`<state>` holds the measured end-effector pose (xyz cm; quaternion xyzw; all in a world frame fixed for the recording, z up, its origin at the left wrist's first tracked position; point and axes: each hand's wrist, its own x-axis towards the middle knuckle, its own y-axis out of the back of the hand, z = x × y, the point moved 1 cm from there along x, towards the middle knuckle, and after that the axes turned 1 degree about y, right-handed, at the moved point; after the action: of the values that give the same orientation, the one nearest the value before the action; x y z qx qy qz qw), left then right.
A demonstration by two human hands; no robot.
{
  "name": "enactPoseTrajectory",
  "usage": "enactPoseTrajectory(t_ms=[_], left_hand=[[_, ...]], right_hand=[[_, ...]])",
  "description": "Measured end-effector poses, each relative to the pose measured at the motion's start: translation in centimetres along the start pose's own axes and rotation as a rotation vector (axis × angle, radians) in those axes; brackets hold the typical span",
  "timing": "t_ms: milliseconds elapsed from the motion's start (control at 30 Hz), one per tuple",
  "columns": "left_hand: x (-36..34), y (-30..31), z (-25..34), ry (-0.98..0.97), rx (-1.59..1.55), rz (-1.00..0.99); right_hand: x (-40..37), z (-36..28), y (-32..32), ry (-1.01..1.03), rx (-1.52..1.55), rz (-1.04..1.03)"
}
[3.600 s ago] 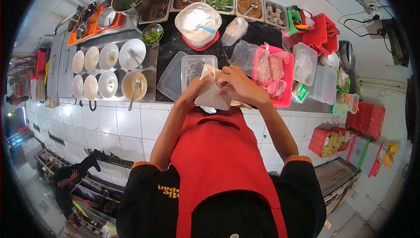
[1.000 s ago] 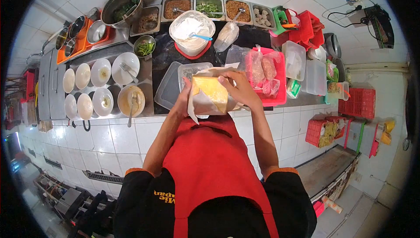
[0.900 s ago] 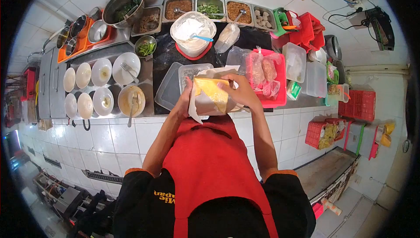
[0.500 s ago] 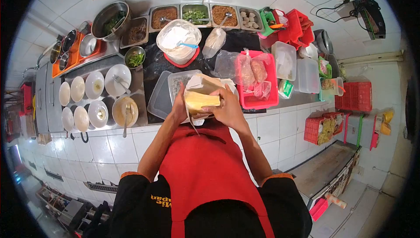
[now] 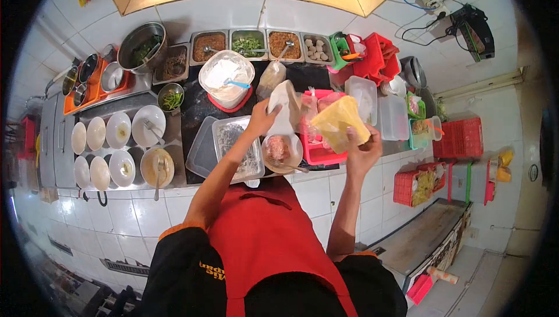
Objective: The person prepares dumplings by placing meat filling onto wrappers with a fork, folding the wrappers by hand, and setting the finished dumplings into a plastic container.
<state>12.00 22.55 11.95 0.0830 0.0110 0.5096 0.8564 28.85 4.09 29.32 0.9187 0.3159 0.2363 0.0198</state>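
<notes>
My left hand is closed on a white paper wrapper, held upright above the worktop. Out to the right, my right hand grips a stack of thin yellow dough sheets by its lower corner. Below and between the two hands sits a bowl of pink minced meat, a utensil handle sticking out at its right. Beside it, under my left forearm, is a clear plastic tray dusted with white powder. The dough sheets hide part of a pink basket holding plastic bags.
A white flour tub with a blue-handled scoop stands at centre back. Metal trays of toppings line the wall. Several bowls fill the left side. Clear plastic containers and red baskets stand on the right.
My hands have moved apart. The yellow sheets are out of the paper and moved right in my right hand, while my left hand keeps the paper. The meat bowl has come into view.
</notes>
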Motion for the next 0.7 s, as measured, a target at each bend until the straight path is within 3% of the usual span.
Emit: enactPoseTrajectory(t_ms=[33,67,133,233,333,400,467,500,567,633,700], left_hand=[[1.7,-0.4,0.5,-0.165,0.194,0.077],[3.4,-0.9,0.3,-0.167,0.191,0.087],[5.6,-1.8,0.4,-0.358,0.610,0.015],[5.1,-3.4,0.2,-0.304,0.780,0.059],[1.3,-1.4,6.1,-0.394,0.575,0.033],[-1.0,-1.3,5.9,-0.374,0.474,-0.027],[-2.8,-1.6,3.9,0.017,-0.528,-0.551],[-4.1,-1.3,3.0,0.030,-0.520,-0.548],[-7.3,-0.7,1.0,0.460,-1.476,-0.801],[-9.0,0.5,1.1,0.521,-1.444,-0.728],[-9.4,2.1,5.4,0.139,-1.529,-0.836]], right_hand=[[0.4,0.0,0.7,-0.044,0.001,0.030],[0.6,-0.1,1.1,-0.088,0.003,0.061],[0.7,0.8,1.4,-0.092,0.001,0.043],[-0.4,1.9,1.9,-0.132,-0.025,0.014],[-1.0,1.7,1.2,-0.201,-0.028,-0.055],[-1.5,0.8,1.0,-0.261,-0.016,-0.115],[-1.5,-1.2,-0.1,-0.190,-0.056,-0.382],[-1.5,-2.6,-0.8,-0.202,-0.047,-0.386],[-1.5,-5.3,-2.4,-0.231,0.165,-0.554],[-1.3,-5.3,-3.5,-0.225,0.107,-0.592],[-1.0,-5.4,-5.5,-0.206,-0.112,-0.580]])
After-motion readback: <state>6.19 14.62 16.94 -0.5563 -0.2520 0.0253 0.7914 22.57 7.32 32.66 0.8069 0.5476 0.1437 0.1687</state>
